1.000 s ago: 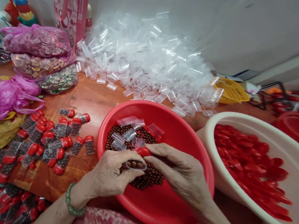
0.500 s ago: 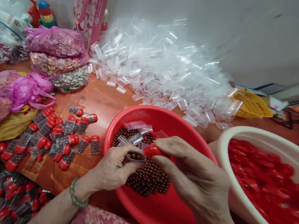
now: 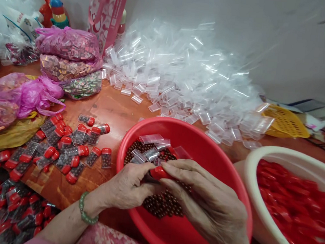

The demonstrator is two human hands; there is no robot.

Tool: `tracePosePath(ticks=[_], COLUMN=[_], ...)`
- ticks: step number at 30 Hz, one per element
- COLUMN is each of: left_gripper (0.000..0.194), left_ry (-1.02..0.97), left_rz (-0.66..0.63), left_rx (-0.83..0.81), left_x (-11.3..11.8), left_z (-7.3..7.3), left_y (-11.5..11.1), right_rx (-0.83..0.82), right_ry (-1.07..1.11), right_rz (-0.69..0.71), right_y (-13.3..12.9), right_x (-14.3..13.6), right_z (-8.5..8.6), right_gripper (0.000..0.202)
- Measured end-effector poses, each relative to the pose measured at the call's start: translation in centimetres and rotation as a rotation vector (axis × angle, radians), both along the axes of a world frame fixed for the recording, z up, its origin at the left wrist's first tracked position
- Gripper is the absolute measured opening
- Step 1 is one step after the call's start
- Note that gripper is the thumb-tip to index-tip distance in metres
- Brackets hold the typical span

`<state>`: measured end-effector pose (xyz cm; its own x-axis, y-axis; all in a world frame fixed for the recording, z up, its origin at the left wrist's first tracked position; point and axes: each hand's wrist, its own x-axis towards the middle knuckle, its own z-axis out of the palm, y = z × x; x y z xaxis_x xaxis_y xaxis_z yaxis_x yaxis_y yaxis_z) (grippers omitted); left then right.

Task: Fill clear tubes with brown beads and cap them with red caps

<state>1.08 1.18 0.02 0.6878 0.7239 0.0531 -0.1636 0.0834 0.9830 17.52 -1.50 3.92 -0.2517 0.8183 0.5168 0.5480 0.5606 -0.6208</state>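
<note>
Over a red basin (image 3: 219,153), my left hand (image 3: 130,185) pinches a small clear plastic sleeve (image 3: 149,178), mostly hidden by the fingers. My right hand (image 3: 208,202) grips a red plastic cap (image 3: 159,172) between thumb and fingertips, and the cap meets the sleeve's mouth. How far the cap sits on it I cannot tell. Beneath both hands lie dark brown beads (image 3: 162,205) in the basin. Several clear sleeves (image 3: 151,153) rest on the beads. A green bead bracelet (image 3: 86,210) circles my left wrist.
Capped bead packs (image 3: 76,150) lie scattered at the left, with more heaped lower left. A white tub (image 3: 254,160) of red caps (image 3: 294,209) stands right. Clear sleeves (image 3: 180,78) pile against the wall. Pink bags (image 3: 69,45), a paper bag (image 3: 106,14) and a yellow basket (image 3: 286,121) stand behind.
My right hand has brought the red cap left against the sleeve's mouth. The beads visible inside the sleeve are now covered. The whole view has shifted slightly.
</note>
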Motion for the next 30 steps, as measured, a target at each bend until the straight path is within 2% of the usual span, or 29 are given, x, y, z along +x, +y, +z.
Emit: tracePosePath(ticks=[7,11,12,15,16,22,30], left_gripper=[0.007,0.01,0.013,0.028,0.032,0.045,0.049], left_ry=[0.019,-0.068,-0.089,-0.17,-0.198,-0.281,-0.298], left_rz=[0.003,-0.027,-0.038,-0.057,-0.057,-0.082,-0.069], left_rx=[-0.006,-0.125,-0.187,-0.393,-0.435,-0.552,-0.69], left_x=[-0.1,0.1,0.1,0.5,0.6,1.4,1.4], left_z=[-0.4,-0.3,-0.2,0.0,0.0,-0.3,-0.3], left_y=[0.1,0.1,0.2,0.4,0.4,0.7,0.9], right_rx=[0.004,0.053,0.071,0.124,0.151,0.322,0.384], right_ry=[-0.036,-0.203,-0.286,-0.508,-0.546,-0.625,-0.667], right_rz=[0.005,-0.001,0.001,-0.013,-0.023,-0.071,-0.027], right_y=[0.1,0.0,0.0,0.0,0.1,0.7,1.9], right_x=[-0.1,0.2,0.2,-0.1,-0.2,-0.3,-0.2], right_z=[-0.5,-0.5,-0.5,-0.9,-1.2,-2.4,-1.9], right_gripper=[0.028,0.022,0.027,0.061,0.064,0.052,0.054])
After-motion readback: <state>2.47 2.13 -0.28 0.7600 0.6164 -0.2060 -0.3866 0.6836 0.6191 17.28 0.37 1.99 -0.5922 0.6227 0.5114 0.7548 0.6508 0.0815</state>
